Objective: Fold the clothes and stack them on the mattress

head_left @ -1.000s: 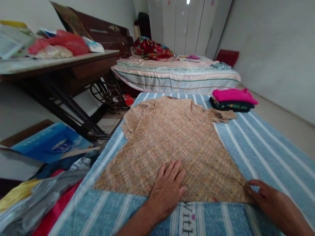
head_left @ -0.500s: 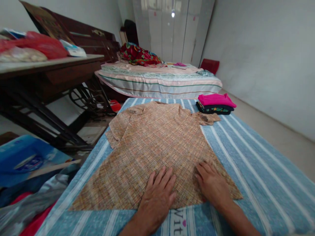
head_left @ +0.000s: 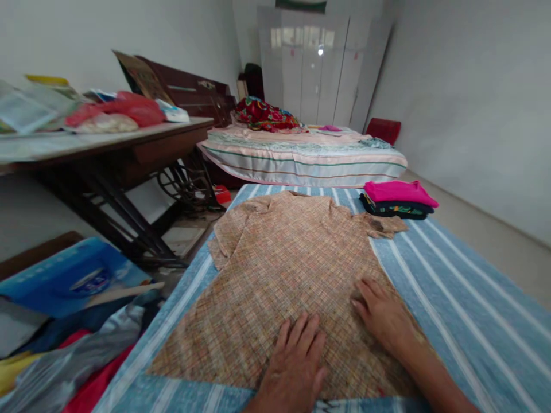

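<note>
A tan plaid short-sleeved shirt (head_left: 293,258) lies spread on the blue striped bed cover (head_left: 447,287), its collar at the far end and its hem near me. My left hand (head_left: 297,361) rests flat on the lower middle of the cloth, fingers stretched forward. Farther right, my right hand (head_left: 383,312) lies on the shirt close to its right side edge, fingers extended and slightly apart. The left sleeve looks folded and rumpled, and the right one sticks out sideways.
A folded stack of clothes (head_left: 398,199), pink on top, sits at the bed's far right. To the left are a sewing machine table (head_left: 172,129), a blue box (head_left: 81,278) and piled clothes (head_left: 86,355). Beyond stands another bed (head_left: 301,160) before a wardrobe (head_left: 318,69).
The whole view has shifted, so the scene sits lower and farther right. My right hand has slid a little up the shirt; my left hand stays flat on the cloth.
</note>
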Demonstrator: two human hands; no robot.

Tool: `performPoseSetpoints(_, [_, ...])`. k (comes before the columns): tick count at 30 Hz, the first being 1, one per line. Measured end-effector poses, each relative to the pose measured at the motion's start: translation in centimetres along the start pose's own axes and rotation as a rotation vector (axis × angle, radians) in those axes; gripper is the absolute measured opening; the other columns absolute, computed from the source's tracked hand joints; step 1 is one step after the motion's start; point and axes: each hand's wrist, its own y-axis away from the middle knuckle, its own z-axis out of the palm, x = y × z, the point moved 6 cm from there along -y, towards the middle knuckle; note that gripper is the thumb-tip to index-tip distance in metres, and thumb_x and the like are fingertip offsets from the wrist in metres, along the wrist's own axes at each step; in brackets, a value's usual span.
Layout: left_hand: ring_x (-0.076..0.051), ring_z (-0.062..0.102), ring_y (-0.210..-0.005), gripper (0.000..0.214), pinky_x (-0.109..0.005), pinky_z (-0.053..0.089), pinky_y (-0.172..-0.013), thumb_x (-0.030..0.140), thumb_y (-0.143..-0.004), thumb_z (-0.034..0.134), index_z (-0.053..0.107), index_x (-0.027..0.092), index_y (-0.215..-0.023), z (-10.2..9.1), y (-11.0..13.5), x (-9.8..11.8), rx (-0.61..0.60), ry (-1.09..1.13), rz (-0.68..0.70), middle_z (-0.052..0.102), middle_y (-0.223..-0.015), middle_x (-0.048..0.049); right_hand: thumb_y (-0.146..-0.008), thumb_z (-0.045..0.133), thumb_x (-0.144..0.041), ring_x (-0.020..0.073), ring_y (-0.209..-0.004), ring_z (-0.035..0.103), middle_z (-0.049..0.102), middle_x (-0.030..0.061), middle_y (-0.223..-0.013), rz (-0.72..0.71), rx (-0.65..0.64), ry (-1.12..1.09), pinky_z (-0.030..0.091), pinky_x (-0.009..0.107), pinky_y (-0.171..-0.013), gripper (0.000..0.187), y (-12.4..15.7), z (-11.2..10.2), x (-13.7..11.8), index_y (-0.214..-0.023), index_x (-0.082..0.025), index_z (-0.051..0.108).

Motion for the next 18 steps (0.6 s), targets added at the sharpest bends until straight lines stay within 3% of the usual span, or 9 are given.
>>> performPoseSetpoints(5, [-0.026, 0.019, -0.139, 0.052, -0.054, 0.020, -0.112, 0.047, -0.090, 0.041, 0.037, 0.025, -0.137, -0.2, 0.6, 0.1, -0.065, 0.178, -0.006, 0.026, -0.150, -0.0038, -0.089, 0.036, -0.044, 0.0305, -0.115, 0.050, 0.058, 0.0164, -0.121, 0.073, 0.014, 0.044, 0.041, 0.047, -0.096, 0.049, 2.1, 2.4, 4.0, -0.115, -0.009, 0.057])
performPoseSetpoints(9, [-0.024, 0.021, -0.139, 0.051, -0.048, 0.022, -0.112, 0.042, -0.088, 0.047, 0.040, 0.024, -0.135, -3.4, 0.3, -1.1, -0.140, 0.258, -0.021, 0.024, -0.151, -0.0063, -0.089, 0.032, -0.045, 0.0296, -0.118, 0.049, 0.055, 0.0164, -0.125, 0.037, 0.060, 0.034, 0.040, 0.046, -0.099, 0.051, 1.5, 1.8, 3.0, -0.118, -0.010, 0.055])
performPoseSetpoints(12, [-0.022, 0.021, -0.139, 0.049, -0.045, 0.022, -0.113, 0.032, -0.087, 0.046, 0.040, 0.020, -0.135, -6.2, -0.9, -4.9, -0.105, 0.182, -0.199, 0.025, -0.151, -0.0080, -0.089, 0.032, -0.044, 0.0283, -0.117, 0.051, 0.055, 0.0154, -0.126, -0.012, 0.023, 0.037, 0.041, 0.045, -0.099, 0.051, 1.0, 2.3, 2.0, -0.121, -0.010, 0.053])
performPoseSetpoints(14, [-0.023, 0.020, -0.139, 0.049, -0.045, 0.021, -0.113, 0.033, -0.088, 0.044, 0.040, 0.016, -0.135, -7.1, -1.5, -7.9, -0.048, 0.113, -0.335, 0.025, -0.150, -0.0105, -0.089, 0.033, -0.044, 0.0293, -0.115, 0.052, 0.056, 0.0152, -0.126, -0.015, 0.007, 0.067, 0.040, 0.047, -0.099, 0.051, 1.3, 3.1, 2.1, -0.121, -0.010, 0.054])
performPoseSetpoints(18, [-0.028, 0.020, -0.138, 0.054, -0.048, 0.020, -0.113, 0.041, -0.086, 0.048, 0.043, 0.014, -0.133, -5.6, -1.3, -11.8, -0.033, 0.030, -0.442, 0.028, -0.149, -0.0131, -0.087, 0.036, -0.046, 0.0300, -0.111, 0.056, 0.059, 0.0151, -0.123, -0.052, 0.028, 0.079, 0.042, 0.049, -0.096, 0.052, 2.2, 4.8, 3.3, -0.118, -0.010, 0.057])
